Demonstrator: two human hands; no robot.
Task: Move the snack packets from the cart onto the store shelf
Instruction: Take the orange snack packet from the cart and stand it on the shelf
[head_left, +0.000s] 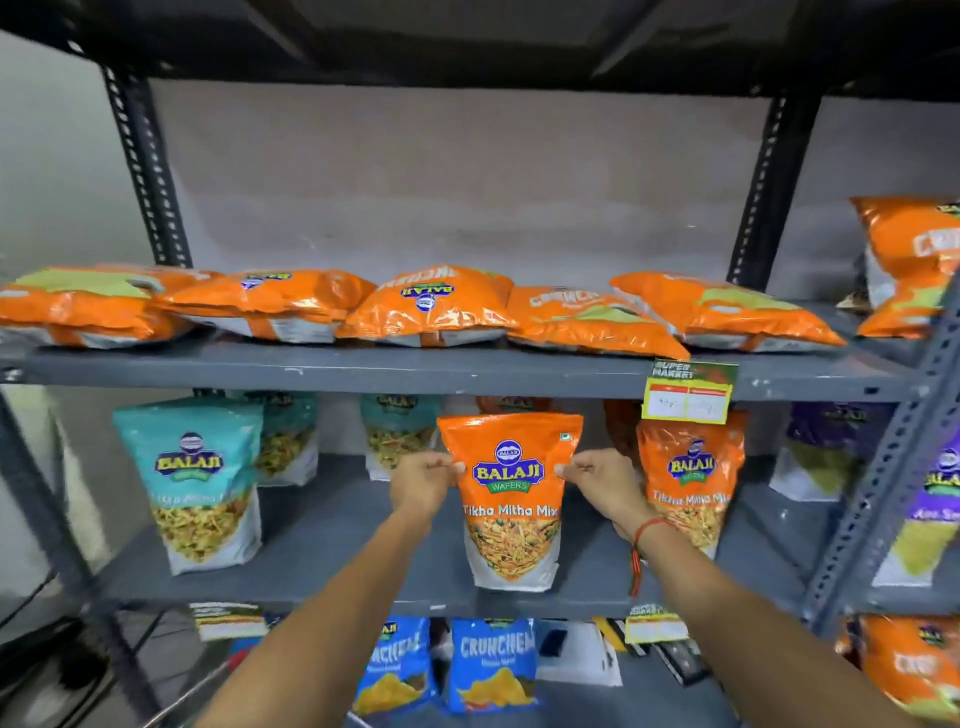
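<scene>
An orange Tikha Mitha Mix packet (511, 499) stands upright on the middle shelf (337, 551) of a grey metal rack. My left hand (423, 480) pinches its left edge near the top. On the opposite edge, at the same height, my right hand (602, 480) pinches the packet; a red thread is tied round that wrist. A second orange packet of the same kind (693, 478) stands just to its right. A teal packet (200, 483) stands at the left of the shelf. The cart is out of view.
Several orange packets (426, 306) lie flat on the upper shelf (363, 369). More teal packets (400, 431) stand at the back of the middle shelf, purple ones (826, 447) at the right. Blue Crunchem bags (491, 665) sit below. A price tag (688, 392) hangs from the upper shelf edge.
</scene>
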